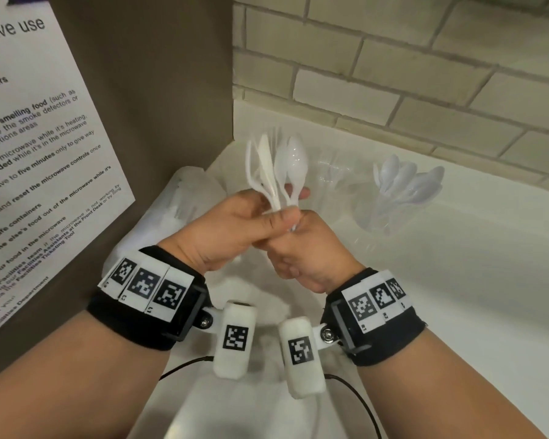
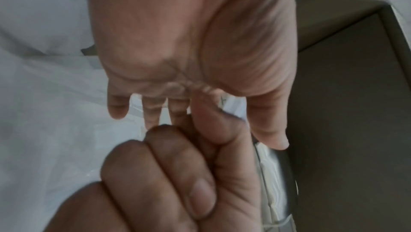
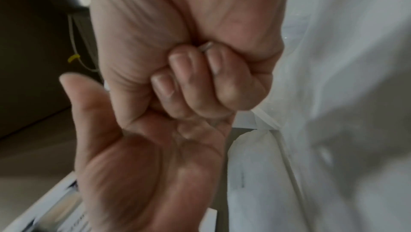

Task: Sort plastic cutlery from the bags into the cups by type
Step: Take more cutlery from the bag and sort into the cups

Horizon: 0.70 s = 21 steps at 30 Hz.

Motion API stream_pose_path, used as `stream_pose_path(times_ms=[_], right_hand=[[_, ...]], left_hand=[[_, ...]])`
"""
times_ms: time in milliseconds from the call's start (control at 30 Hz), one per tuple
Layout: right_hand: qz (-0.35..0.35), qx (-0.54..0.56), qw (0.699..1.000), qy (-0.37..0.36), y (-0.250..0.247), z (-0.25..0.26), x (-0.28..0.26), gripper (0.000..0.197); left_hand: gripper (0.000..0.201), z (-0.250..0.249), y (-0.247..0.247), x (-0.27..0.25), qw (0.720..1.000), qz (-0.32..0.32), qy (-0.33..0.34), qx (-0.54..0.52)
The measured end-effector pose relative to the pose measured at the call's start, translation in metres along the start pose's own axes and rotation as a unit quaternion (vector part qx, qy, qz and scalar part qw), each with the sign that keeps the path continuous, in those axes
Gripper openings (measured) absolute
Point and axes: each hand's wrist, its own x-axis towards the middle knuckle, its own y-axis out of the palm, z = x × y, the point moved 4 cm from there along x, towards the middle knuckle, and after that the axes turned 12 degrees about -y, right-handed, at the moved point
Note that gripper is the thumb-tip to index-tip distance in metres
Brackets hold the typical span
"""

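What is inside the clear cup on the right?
The cup holds white spoons, bowls up and fanned above its rim. Their handles show only faintly through the clear wall; whether anything else lies at the bottom cannot be seen.

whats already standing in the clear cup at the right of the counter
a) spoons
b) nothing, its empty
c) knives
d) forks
a: the clear cup holds a cluster of white spoons, their rounded bowls fanning out above its rim, while both hands grip a mixed bunch of cutlery further left.
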Motion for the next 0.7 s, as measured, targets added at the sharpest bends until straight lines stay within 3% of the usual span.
stream_pose_path(times_ms=[100,167,233,300,367,433,533,633,700], right_hand=[[0.033,-0.008,0.999,-0.009,0.008,-0.003,-0.003,0.022],[0.051,-0.05,0.997,-0.028,0.007,0.0,-0.002,0.015],[0.032,-0.128,0.991,-0.028,-0.004,0.002,0.001,0.031],[-0.06,-0.196,0.978,-0.048,-0.021,0.011,0.006,0.039],[-0.159,-0.224,0.955,-0.115,-0.035,0.028,0.01,0.029],[-0.198,-0.23,0.929,-0.21,-0.036,0.053,0.011,0.017],[-0.158,-0.26,0.913,-0.273,-0.025,0.078,0.017,0.013],[-0.125,-0.329,0.9,-0.259,-0.012,0.081,0.024,0.014],[-0.122,-0.361,0.893,-0.242,-0.007,0.078,0.028,0.012]], left_hand=[[0.022,-0.005,0.004,-0.003,1.0,-0.017,0.013,0.003],[0.022,-0.005,0.0,-0.003,0.997,-0.057,0.01,-0.041],[0.027,-0.001,-0.012,-0.001,0.99,-0.126,0.023,-0.061],[0.033,0.003,-0.022,0.001,0.982,-0.153,0.028,-0.109],[0.037,0.007,-0.022,0.001,0.979,-0.139,0.012,-0.146],[0.034,0.011,-0.017,0.002,0.982,-0.135,-0.013,-0.135],[0.034,0.012,-0.007,0.004,0.985,-0.119,-0.019,-0.124],[0.044,0.01,-0.003,0.003,0.986,-0.134,-0.015,-0.098],[0.038,0.008,-0.003,0.001,0.988,-0.15,-0.016,-0.044]])
